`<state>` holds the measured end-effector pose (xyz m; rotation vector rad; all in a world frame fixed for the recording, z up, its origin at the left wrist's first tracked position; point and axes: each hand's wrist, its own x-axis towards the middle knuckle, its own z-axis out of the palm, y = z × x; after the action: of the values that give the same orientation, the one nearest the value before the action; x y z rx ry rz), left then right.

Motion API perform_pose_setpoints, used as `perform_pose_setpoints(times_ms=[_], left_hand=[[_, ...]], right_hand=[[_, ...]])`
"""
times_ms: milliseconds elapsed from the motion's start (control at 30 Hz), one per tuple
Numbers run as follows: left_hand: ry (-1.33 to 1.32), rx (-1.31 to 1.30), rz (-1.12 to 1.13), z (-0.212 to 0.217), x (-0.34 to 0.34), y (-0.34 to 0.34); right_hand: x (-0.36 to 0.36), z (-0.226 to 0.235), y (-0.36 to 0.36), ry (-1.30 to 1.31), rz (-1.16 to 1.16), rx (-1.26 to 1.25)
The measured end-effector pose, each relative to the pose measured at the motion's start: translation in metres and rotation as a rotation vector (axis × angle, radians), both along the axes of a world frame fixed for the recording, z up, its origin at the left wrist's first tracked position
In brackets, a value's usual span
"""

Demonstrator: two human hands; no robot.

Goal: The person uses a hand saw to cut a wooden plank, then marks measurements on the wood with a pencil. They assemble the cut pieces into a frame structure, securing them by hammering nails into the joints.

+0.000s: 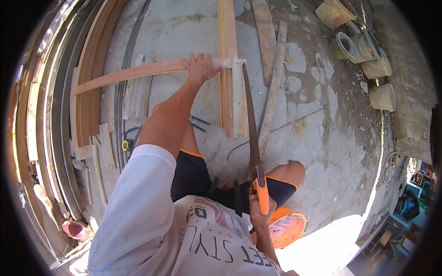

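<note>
We look down on our own two hands at work over a concrete floor; our left hand lies flat on a long, thin wooden strip, fingers spread and pressing down, so its grip is released rather than wrapped around the wood; the strip runs from the far left, bending with the lens, to a pair of wooden planks that lie side by side, pointing away from us, and its right end rests across them; our right hand is clenched around the orange handle of a hand saw; the blade runs forward from the handle, and its far part stands just to the right of the planks, its tip close beside the strip's end; whether the teeth touch the wood we cannot tell; our bent knees in dark shorts with orange trim sit below the planks, and an orange bucket stands just beside the right hand, by our right leg; further boards lie on the floor to the right of the saw; curved wooden mouldings are stacked along the left; several pale pots stand well apart at the upper right.
</note>
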<state>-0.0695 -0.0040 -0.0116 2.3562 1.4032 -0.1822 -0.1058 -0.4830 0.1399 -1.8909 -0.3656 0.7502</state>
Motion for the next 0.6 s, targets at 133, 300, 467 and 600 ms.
perform_pose_setpoints(times_ms=[133, 300, 467, 600], left_hand=[[-0.027, 0.000, -0.008, 0.005, 0.004, -0.001], [-0.044, 0.016, -0.001, -0.008, -0.005, 0.001], [-0.071, 0.021, -0.006, -0.012, 0.000, 0.001], [-0.054, 0.031, -0.005, -0.007, 0.006, -0.002]], right_hand=[[0.070, -0.041, 0.114, 0.043, 0.019, 0.074], [0.108, -0.051, 0.212, 0.078, 0.012, 0.142], [0.092, -0.063, 0.201, -0.141, -0.077, 0.289], [0.085, -0.070, 0.199, -0.194, -0.104, 0.414]])
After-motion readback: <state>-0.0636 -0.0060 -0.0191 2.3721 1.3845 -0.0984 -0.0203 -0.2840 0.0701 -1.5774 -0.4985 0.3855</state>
